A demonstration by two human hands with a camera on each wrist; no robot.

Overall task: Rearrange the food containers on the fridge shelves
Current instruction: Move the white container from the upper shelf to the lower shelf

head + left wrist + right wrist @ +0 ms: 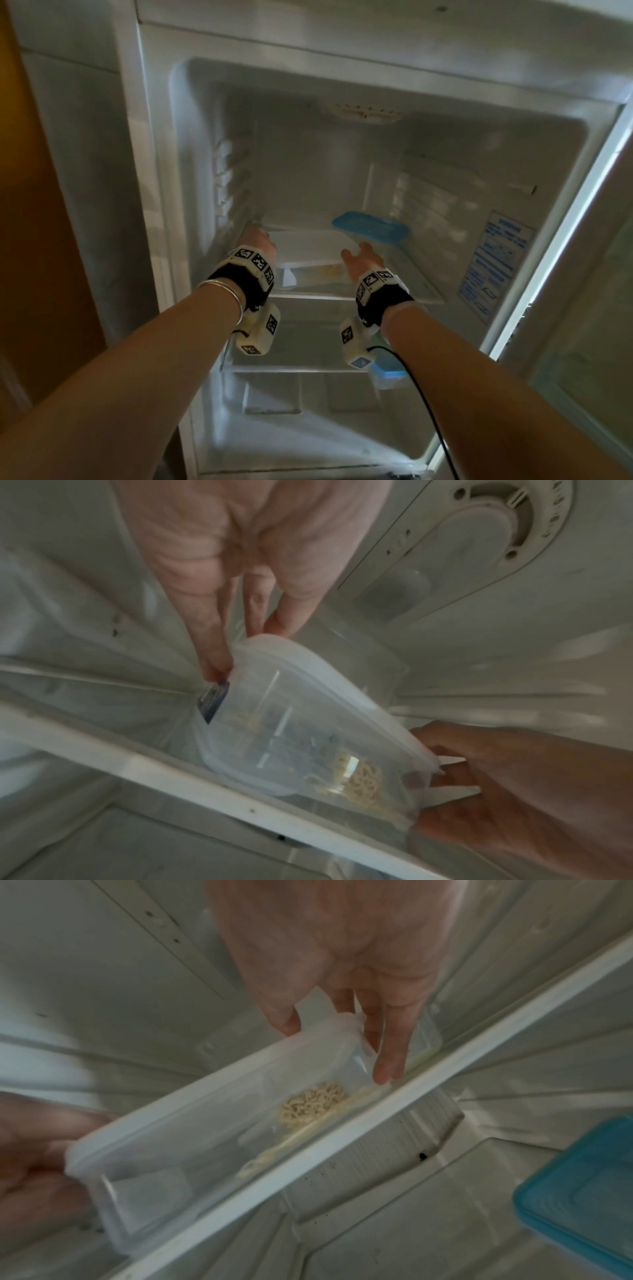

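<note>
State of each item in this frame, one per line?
Fridge: door open.
White-lidded noodle container: lidded, on top shelf, held at both ends.
Blue-lidded container: lidded, behind it on the right.
Left hand: gripping left end.
Right hand: gripping right end.

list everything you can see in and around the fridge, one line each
white-lidded container: 1, clear with noodles inside, top shelf, left
blue-lidded container: 1, clear with blue lid, top shelf, right
second blue-lidded container: 1, lower shelf, partly hidden by right wrist
top shelf: 1, clear with white front edge
label sticker: 1, blue print, right inner wall
left hand: holds the white-lidded container's left end
right hand: holds its right end
</note>
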